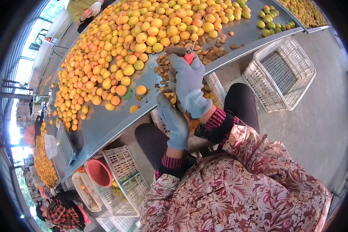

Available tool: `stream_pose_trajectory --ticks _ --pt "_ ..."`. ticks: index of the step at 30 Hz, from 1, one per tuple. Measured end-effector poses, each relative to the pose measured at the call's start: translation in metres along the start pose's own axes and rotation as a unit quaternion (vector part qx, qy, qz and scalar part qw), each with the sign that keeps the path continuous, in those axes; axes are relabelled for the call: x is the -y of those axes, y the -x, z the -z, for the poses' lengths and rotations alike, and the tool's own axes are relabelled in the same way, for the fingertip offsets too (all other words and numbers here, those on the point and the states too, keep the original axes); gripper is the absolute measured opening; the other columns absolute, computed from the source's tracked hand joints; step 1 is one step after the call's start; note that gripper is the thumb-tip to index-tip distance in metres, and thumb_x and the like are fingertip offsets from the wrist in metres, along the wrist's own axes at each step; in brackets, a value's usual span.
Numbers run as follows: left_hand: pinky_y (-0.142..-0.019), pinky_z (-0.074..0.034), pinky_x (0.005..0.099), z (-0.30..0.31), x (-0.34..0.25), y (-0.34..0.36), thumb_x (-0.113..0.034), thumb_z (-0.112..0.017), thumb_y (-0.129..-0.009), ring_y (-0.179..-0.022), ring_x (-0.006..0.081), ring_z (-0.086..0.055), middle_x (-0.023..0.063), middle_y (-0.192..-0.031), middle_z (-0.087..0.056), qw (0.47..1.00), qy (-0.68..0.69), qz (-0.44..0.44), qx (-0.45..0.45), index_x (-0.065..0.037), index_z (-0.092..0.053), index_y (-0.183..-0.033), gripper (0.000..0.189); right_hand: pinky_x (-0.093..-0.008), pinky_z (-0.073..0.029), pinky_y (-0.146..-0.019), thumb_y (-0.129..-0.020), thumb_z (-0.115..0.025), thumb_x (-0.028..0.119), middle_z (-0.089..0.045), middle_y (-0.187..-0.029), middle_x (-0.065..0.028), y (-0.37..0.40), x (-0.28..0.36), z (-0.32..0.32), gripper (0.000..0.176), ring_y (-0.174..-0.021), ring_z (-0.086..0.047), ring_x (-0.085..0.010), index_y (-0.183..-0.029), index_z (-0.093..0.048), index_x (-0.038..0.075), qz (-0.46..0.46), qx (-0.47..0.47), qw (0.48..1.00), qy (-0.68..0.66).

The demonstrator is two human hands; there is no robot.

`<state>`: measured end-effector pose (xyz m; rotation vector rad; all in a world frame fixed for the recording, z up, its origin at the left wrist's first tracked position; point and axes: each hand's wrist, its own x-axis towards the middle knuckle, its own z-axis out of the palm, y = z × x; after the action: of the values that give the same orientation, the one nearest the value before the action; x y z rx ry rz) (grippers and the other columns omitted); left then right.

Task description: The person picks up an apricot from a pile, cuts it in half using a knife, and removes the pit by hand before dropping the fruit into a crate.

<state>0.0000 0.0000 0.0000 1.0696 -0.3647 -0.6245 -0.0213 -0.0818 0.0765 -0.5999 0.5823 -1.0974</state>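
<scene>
My right hand (188,79), in a grey-blue glove, is closed around a knife with a red handle (188,57). Its thin blade (196,36) points up and away over the metal table (104,127). Just below it, my left hand (173,120), gloved alike, is cupped at the table's edge. A yellow-orange apricot (171,97) shows at its fingertips, partly hidden between both hands. Brown apricot pits (163,66) lie heaped beside my right hand. A large spread of whole apricots (123,42) covers the table beyond.
Greener fruit (270,23) sits at the table's far right. A white crate (280,73) stands on the floor to the right. Lower left are a red bucket (99,172) and another crate (127,174). One person (63,212) is at lower left, another's gloved hand (95,8) at top.
</scene>
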Motion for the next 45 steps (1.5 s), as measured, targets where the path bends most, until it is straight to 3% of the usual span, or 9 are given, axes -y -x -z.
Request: stream_pose_trajectory --ticks 3,6,18,21,24,29,36,41,45 --pt "-0.088 -0.042 0.0305 0.003 0.008 -0.005 -0.031 -0.038 -0.096 -0.104 0.0148 -0.051 0.0052 -0.109 -0.053 0.990 -0.128 -0.063 -0.007 -0.005 -0.048 -0.112 0.033 -0.0186 -0.036 -0.043 -0.080 -0.057 0.007 -0.050 -0.063 0.0040 -0.002 0.001 0.000 0.017 -0.048 -0.044 -0.0034 -0.097 -0.060 0.007 -0.021 -0.050 0.998 -0.021" --pt "-0.086 -0.043 0.0291 0.002 0.006 -0.018 -0.030 -0.039 -0.095 -0.099 0.0151 -0.053 0.0051 -0.107 -0.053 0.988 -0.128 -0.077 0.022 -0.005 -0.048 -0.111 0.031 -0.0188 -0.035 -0.044 -0.080 -0.057 0.006 -0.049 -0.064 0.0048 -0.004 0.005 -0.008 0.016 -0.049 -0.044 -0.0027 -0.097 -0.060 0.006 -0.030 0.066 0.997 0.031" --pt "-0.089 -0.043 0.0315 -0.016 0.001 -0.036 -0.033 -0.040 -0.093 -0.102 0.0187 -0.053 0.0081 -0.114 -0.053 0.978 0.181 0.093 -0.053 -0.005 -0.045 -0.118 0.037 -0.0208 -0.033 -0.039 -0.076 -0.057 0.004 -0.048 -0.061 0.0018 -0.023 -0.012 -0.006 0.019 -0.044 -0.041 -0.0055 -0.095 -0.060 0.003 0.019 -0.017 0.997 -0.066" --pt "-0.089 -0.043 0.0321 -0.013 0.003 -0.042 -0.033 -0.038 -0.093 -0.102 0.0194 -0.053 0.0080 -0.115 -0.052 0.994 -0.095 -0.056 0.014 -0.006 -0.045 -0.119 0.039 -0.0207 -0.033 -0.039 -0.075 -0.057 0.003 -0.047 -0.059 0.0024 -0.024 -0.003 -0.010 0.020 -0.044 -0.041 -0.0053 -0.095 -0.061 0.004 0.027 0.037 0.998 -0.032" --pt "-0.088 -0.044 0.0317 -0.028 -0.018 -0.049 -0.034 -0.037 -0.093 -0.100 0.0186 -0.054 0.0076 -0.111 -0.053 0.957 0.233 0.169 -0.044 -0.006 -0.048 -0.114 0.036 -0.0206 -0.032 -0.039 -0.074 -0.056 0.001 -0.047 -0.059 0.0027 -0.028 -0.004 -0.014 0.021 -0.045 -0.041 -0.0053 -0.095 -0.061 0.004 0.011 0.029 0.998 -0.048" --pt "-0.084 -0.045 0.0320 -0.032 -0.020 -0.052 -0.036 -0.041 -0.093 -0.094 0.0178 -0.055 0.0076 -0.105 -0.055 0.991 0.120 0.022 -0.046 -0.004 -0.048 -0.109 0.037 -0.0227 -0.028 -0.039 -0.078 -0.053 0.005 -0.040 -0.055 0.0030 -0.045 -0.010 -0.020 0.022 -0.043 -0.034 -0.0067 -0.100 -0.058 0.004 -0.019 -0.012 0.998 -0.061" --pt "-0.079 -0.046 0.0278 -0.033 -0.017 -0.062 -0.038 -0.043 -0.092 -0.089 0.0161 -0.055 0.0066 -0.103 -0.054 0.987 0.117 0.003 -0.107 -0.003 -0.049 -0.108 0.039 -0.0261 -0.025 -0.041 -0.084 -0.048 0.011 -0.027 -0.051 0.0032 -0.051 -0.022 -0.014 0.023 -0.041 -0.025 -0.0082 -0.106 -0.055 0.004 -0.068 -0.040 0.984 -0.161" --pt "-0.063 -0.047 0.0282 -0.004 -0.017 -0.071 -0.035 -0.040 -0.091 -0.076 0.0145 -0.056 0.0035 -0.089 -0.054 0.971 0.120 0.187 -0.084 -0.003 -0.048 -0.105 0.035 -0.0244 -0.028 -0.036 -0.081 -0.052 0.010 -0.040 -0.053 -0.0007 -0.061 -0.001 0.006 0.018 -0.039 -0.033 -0.0082 -0.094 -0.059 0.001 -0.086 0.114 0.974 -0.175" --pt "-0.056 -0.046 0.0268 0.004 -0.014 -0.077 -0.038 -0.042 -0.091 -0.076 0.0095 -0.054 0.0018 -0.087 -0.054 0.996 -0.045 0.063 -0.032 -0.007 -0.051 -0.098 0.033 -0.0179 -0.036 -0.044 -0.088 -0.049 0.010 -0.048 -0.058 0.0017 -0.054 0.008 0.016 0.020 -0.049 -0.046 -0.0039 -0.101 -0.060 0.000 -0.092 0.239 0.927 0.274"
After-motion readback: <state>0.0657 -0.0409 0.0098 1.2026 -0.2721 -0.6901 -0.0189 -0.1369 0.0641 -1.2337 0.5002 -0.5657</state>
